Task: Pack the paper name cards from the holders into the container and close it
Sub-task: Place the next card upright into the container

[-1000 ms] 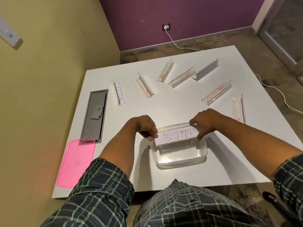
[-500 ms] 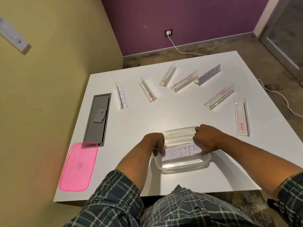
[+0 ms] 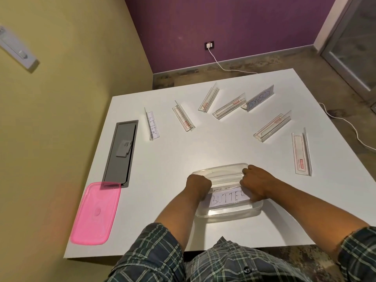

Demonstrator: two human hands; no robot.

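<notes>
Hands first: the left hand [image 3: 199,185] and the right hand [image 3: 255,184] are each curled over one short end of the paper card marked BUTTER [image 3: 227,198], fingers closed on it, and the card lies low inside the clear container [image 3: 227,212], between the two wrists. Another slip seems to lie under it; only its top edge shows.

Risks, as I judge them: the card looks nearly as long as the container's inside, so it may bow or wedge against the end walls if pressed down flat, and a corner could crease under the right hand's knuckles. Letting go of one end before the other might let the paper spring up and ride over the rim, which would later foul the pink lid [image 3: 95,212], lying well out past the left forearm near the bench [image 3: 162,163] edge.

Beyond both hands, two holders carry cards not yet packed: one far off the left hand [image 3: 153,125], one far ahead of the right [image 3: 259,98].
</notes>
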